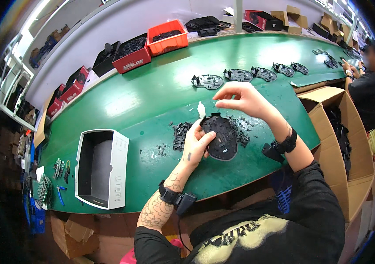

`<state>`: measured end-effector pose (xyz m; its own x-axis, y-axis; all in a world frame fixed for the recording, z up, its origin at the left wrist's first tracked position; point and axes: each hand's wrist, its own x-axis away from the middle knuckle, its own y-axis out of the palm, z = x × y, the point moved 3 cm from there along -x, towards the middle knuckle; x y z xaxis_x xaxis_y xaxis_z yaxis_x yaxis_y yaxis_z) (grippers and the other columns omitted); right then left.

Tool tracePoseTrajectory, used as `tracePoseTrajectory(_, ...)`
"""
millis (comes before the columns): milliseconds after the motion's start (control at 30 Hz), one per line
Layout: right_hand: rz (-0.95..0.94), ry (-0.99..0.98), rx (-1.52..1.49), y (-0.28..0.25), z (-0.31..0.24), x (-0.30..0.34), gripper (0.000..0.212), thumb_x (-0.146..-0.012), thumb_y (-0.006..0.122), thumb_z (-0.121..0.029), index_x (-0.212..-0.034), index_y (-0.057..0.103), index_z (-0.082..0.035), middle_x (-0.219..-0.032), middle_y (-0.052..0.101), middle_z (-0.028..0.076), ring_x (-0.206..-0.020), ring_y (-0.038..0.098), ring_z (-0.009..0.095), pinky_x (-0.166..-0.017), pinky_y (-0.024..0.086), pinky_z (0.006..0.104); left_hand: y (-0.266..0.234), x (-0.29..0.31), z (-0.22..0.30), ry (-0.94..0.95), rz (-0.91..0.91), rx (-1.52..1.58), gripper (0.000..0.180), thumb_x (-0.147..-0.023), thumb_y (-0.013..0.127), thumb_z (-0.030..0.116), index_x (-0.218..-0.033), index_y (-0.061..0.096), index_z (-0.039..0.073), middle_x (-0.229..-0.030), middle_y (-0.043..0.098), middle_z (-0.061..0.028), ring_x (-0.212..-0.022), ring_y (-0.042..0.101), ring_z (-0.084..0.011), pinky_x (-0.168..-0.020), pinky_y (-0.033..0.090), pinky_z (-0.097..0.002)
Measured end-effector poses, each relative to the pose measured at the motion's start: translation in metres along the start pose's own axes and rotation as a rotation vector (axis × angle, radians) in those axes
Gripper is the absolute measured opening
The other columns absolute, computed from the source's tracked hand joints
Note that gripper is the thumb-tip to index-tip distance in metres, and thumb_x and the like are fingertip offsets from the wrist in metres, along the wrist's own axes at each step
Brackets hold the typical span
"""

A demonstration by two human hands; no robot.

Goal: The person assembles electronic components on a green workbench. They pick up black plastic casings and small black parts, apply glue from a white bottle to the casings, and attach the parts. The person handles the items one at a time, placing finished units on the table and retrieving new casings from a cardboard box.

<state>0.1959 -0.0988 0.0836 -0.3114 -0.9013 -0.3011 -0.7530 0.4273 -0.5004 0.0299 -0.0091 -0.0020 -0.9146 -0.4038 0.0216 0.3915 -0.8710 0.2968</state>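
Observation:
My left hand (pixel 195 143) is closed round the left edge of a black plastic shell (pixel 221 140), shaped like the base of a computer mouse, and holds it tilted over the table. Its thumb lies on the shell's inner face. Above and to the right of the shell, my right hand (pixel 242 100) is raised with bent fingers. The tips of its thumb and forefinger stand slightly apart, and I see nothing between them. A small white bottle (pixel 201 110) stands just behind the shell. Small black plastic parts (pixel 181 135) lie heaped left of the shell, and more black pieces (pixel 241 132) lie to its right.
Several similar shells (pixel 207 81) form a row farther back on the green table (pixel 161 99). An open white box (pixel 121 169) stands left, near blue pliers (pixel 61 195). An orange bin (pixel 168 43) and red boxes line the wall. Right are a large carton (pixel 358 187) and another person (pixel 370 83).

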Motion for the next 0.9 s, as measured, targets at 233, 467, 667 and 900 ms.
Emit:
tracePoseTrajectory(233,-0.262,0.265,0.250,0.008,0.051,0.021,0.027,-0.068,0.076,-0.023,-0.078,0.070,0.001,-0.072,0.068,0.015,-0.066,0.066,0.023,-0.064,0.051,0.0322,-0.006,-0.003,-0.006,0.132,0.093,0.071,0.048,-0.088,0.057,0.008,-0.130,0.036,0.000,-0.085,0.065,-0.0106,-0.056,0.061,-0.0114,-0.039,0.042,-0.0203)
tracePoseTrajectory(467,-0.269,0.200,0.241,0.015,0.060,0.025,0.021,-0.067,0.073,-0.018,-0.076,0.070,0.000,-0.073,0.068,0.015,-0.068,0.067,0.026,-0.065,0.052,0.0331,-0.004,-0.005,-0.004,0.128,0.125,0.092,0.050,-0.085,0.054,0.003,-0.131,0.034,0.001,-0.095,0.063,-0.0127,-0.076,0.064,-0.0150,-0.062,0.054,-0.0248)
tracePoseTrajectory(667,-0.209,0.146,0.293,0.009,0.061,0.023,0.016,-0.067,0.068,-0.014,-0.076,0.069,0.000,-0.073,0.067,0.016,-0.070,0.066,0.028,-0.065,0.052,0.0337,-0.001,-0.005,0.000,0.182,0.114,-0.001,0.052,-0.084,0.054,0.000,-0.133,0.035,0.002,-0.105,0.058,-0.0124,-0.081,0.064,-0.0164,-0.067,0.055,-0.0277)
tracePoseTrajectory(900,-0.206,0.181,0.197,0.006,0.060,0.023,0.016,-0.069,0.066,-0.010,-0.080,0.068,0.001,-0.074,0.067,0.015,-0.069,0.066,0.025,-0.065,0.052,0.0320,0.001,-0.003,0.003,0.172,0.106,-0.101,0.053,-0.085,0.055,0.000,-0.133,0.034,0.004,-0.105,0.058,-0.0117,-0.080,0.065,-0.0159,-0.056,0.053,-0.0241)
